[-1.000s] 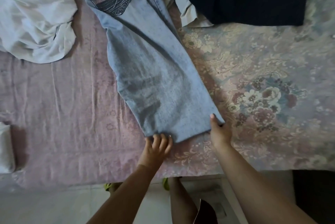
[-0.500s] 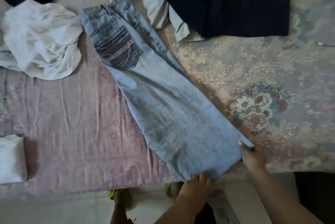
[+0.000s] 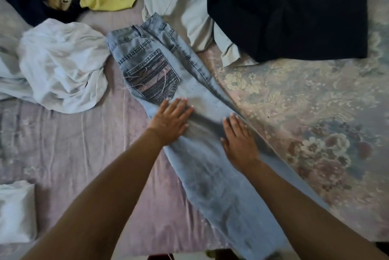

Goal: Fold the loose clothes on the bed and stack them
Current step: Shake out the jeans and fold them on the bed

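Change: Both hands have left the hem end of the jeans and come up to the thigh, just below the back pocket.
Jeans: the jeans [image 3: 202, 154] lie flat on the bed [image 3: 73, 154], folded leg on leg, waistband far from the person and hem at the near edge of the bed.
Long axis: it runs on a slant, from the waistband at the far left down to the hem at the near right.
Left hand: the left hand [image 3: 171, 119] lies flat on the denim with fingers straight, fingertips touching the lower edge of the pocket; it grips nothing.
Right hand: the right hand [image 3: 239, 139] also rests flat and spread, near the right edge of the leg; it grips nothing.
Relation for the next move: the hem lies behind both hands, back toward the person; the waistband lies ahead, nearer the left hand. I'd guess the hem must be brought up to the waistband along that slant.
Around: a crumpled white garment [image 3: 63, 66] lies just left of the waistband, a black garment [image 3: 294, 13] well to the far right, and a folded white piece [image 3: 14, 211] at the near left.
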{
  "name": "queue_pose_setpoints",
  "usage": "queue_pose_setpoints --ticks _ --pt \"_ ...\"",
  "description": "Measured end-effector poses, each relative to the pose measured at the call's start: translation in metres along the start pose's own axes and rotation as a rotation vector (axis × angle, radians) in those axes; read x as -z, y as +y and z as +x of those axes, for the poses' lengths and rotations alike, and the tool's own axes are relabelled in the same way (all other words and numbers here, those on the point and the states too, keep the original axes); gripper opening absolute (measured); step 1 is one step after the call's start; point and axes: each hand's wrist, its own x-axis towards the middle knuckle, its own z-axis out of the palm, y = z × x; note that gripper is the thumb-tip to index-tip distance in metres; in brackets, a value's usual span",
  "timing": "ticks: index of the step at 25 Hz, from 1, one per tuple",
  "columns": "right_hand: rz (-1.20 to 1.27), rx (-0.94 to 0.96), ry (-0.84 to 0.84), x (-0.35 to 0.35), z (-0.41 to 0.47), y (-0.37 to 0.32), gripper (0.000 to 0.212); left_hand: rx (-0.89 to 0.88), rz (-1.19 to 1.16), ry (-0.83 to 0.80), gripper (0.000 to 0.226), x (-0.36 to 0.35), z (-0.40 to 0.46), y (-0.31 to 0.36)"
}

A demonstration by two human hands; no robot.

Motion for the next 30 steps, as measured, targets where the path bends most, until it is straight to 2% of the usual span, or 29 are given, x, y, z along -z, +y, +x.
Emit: queue_pose_setpoints --ticks 2,5,8,11,13,15,16,19,21,22,23,25,27,30 --pt "-0.024 0.023 0.028 0.006 0.038 -0.018 0.058 0.027 0.027 0.050 0.056 0.002 0.026 -0.040" --pt "0.024 -0.076 0.090 0.015 0.095 -0.036 0.055 0.008 0.169 0.087 0.060 0.016 0.076 -0.099" --pt "0.104 -0.245 0.106 0.025 0.126 -0.040 0.042 -0.051 0.292 0.063 0.069 0.042 0.119 -0.138" --pt "0.225 -0.301 0.090 0.027 0.127 -0.040 0.032 -0.149 0.365 -0.003 0.071 0.069 0.142 -0.164" --pt "0.314 -0.290 0.203 0.029 0.118 -0.044 0.026 -0.240 0.417 -0.028 0.067 0.086 0.149 -0.180" --pt "0.346 -0.276 0.323 0.027 0.107 -0.049 0.022 -0.379 0.410 -0.025 0.053 0.094 0.150 -0.190" --pt "0.361 -0.295 0.351 0.027 0.104 -0.050 0.021 -0.483 0.336 0.042 0.043 0.098 0.150 -0.193" --pt "0.413 -0.410 0.356 0.028 0.108 -0.045 0.024 -0.770 -0.065 0.395 0.013 0.112 0.150 -0.197" --pt "0.431 -0.464 0.373 0.029 0.116 -0.038 0.027 -0.788 0.012 0.554 0.018 0.127 0.163 -0.200" --pt "0.424 -0.495 0.338 0.030 0.121 -0.033 0.030 -0.768 0.126 0.546 0.016 0.129 0.174 -0.198" --pt "0.373 -0.528 0.261 0.029 0.126 -0.028 0.033 -0.708 0.251 0.446 0.014 0.129 0.184 -0.192" --pt "0.260 -0.551 0.121 0.026 0.133 -0.022 0.037 -0.554 0.407 0.235 0.025 0.120 0.202 -0.178" --pt "0.355 -0.573 0.117 0.025 0.138 -0.017 0.035 -0.450 0.321 0.122 0.036 0.112 0.208 -0.172" --pt "0.404 -0.556 0.084 0.027 0.137 -0.008 0.032 -0.444 0.110 0.056 0.058 0.101 0.212 -0.182"
